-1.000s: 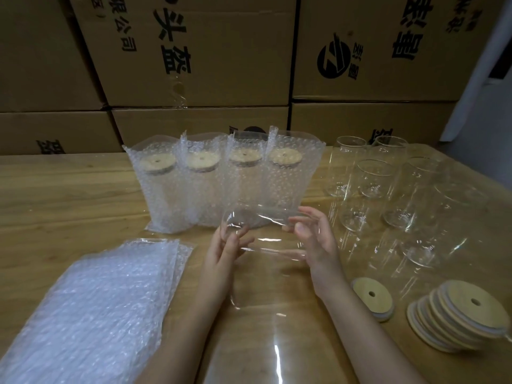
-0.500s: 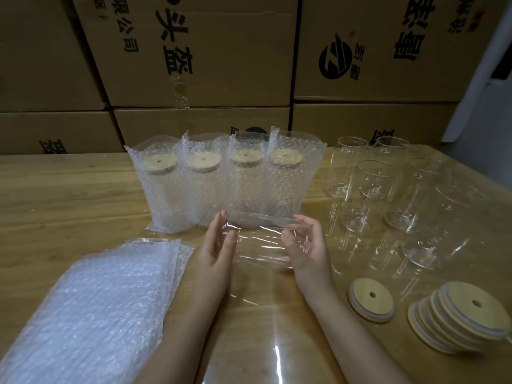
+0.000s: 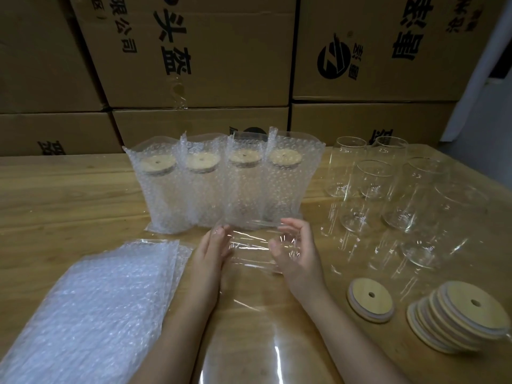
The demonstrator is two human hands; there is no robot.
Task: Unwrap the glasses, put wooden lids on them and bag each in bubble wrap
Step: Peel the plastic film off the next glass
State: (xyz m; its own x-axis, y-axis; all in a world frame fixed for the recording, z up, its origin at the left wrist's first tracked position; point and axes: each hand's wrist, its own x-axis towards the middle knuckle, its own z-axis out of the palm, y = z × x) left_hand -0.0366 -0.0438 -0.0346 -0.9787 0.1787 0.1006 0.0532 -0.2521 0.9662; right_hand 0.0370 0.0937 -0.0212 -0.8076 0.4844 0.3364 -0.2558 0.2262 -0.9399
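Observation:
A clear plastic wrap (image 3: 250, 246) is bunched between my hands above the wooden table (image 3: 55, 195); whether a glass is inside it I cannot tell. My left hand (image 3: 212, 249) presses straight fingers against its left end. My right hand (image 3: 297, 246) curls fingers and thumb round its right end. Several glasses with wooden lids stand in bubble-wrap bags (image 3: 221, 187) in a row just behind my hands. Several bare glasses (image 3: 374, 181) stand at the right. One wooden lid (image 3: 371, 299) lies alone beside a leaning stack of lids (image 3: 465, 317).
A pile of flat bubble-wrap bags (image 3: 97, 300) lies at the front left. A clear film sheet (image 3: 263, 345) lies on the table below my wrists. Stacked cardboard boxes (image 3: 194, 56) wall off the back of the table.
The clear wrap was held up wide between pinching fingers; it now sits lower and more bunched. My left fingers have straightened against it.

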